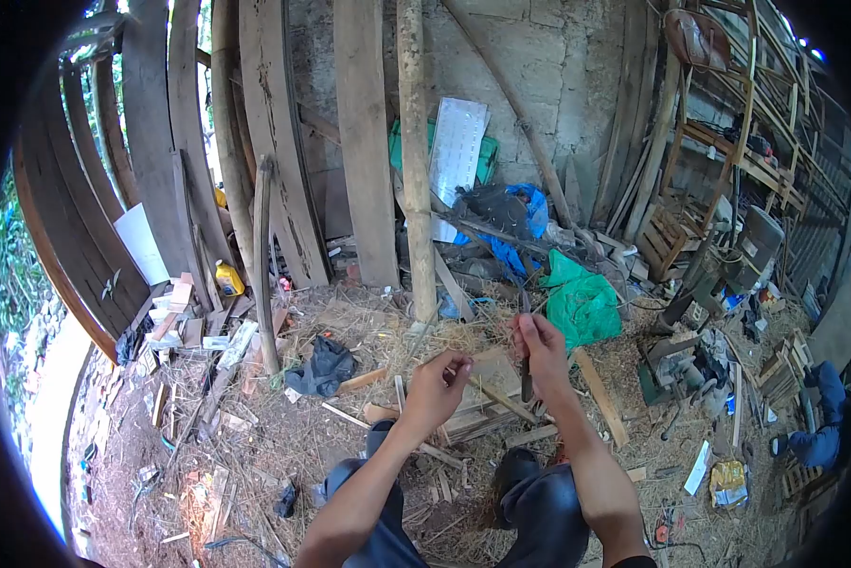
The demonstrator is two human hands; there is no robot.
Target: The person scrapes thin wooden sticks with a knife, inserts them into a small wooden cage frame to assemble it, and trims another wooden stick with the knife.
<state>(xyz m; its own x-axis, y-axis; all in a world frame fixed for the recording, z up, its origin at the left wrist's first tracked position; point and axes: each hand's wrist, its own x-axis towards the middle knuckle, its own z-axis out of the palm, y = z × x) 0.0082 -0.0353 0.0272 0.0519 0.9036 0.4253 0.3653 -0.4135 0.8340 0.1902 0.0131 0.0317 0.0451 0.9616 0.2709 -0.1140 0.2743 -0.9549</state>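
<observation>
My right hand [539, 346] is closed around a dark, narrow tool [527, 379] that looks like a knife, held upright. To its left, my left hand [437, 386] is raised with thumb and fingers pinched together; whatever they may hold is too small to make out. A thin wooden stick [503, 399] slants between and below the two hands. Under them, pieces of wood [473, 423] lie on the straw-covered ground between my legs.
A green sack [582, 301] lies ahead on the right, and a black plastic bag [323, 367] on the left. Tall planks [367, 142] and a pole [414, 170] stand by the wall. Another person's leg [818, 426] shows at far right. Wood scraps litter the ground.
</observation>
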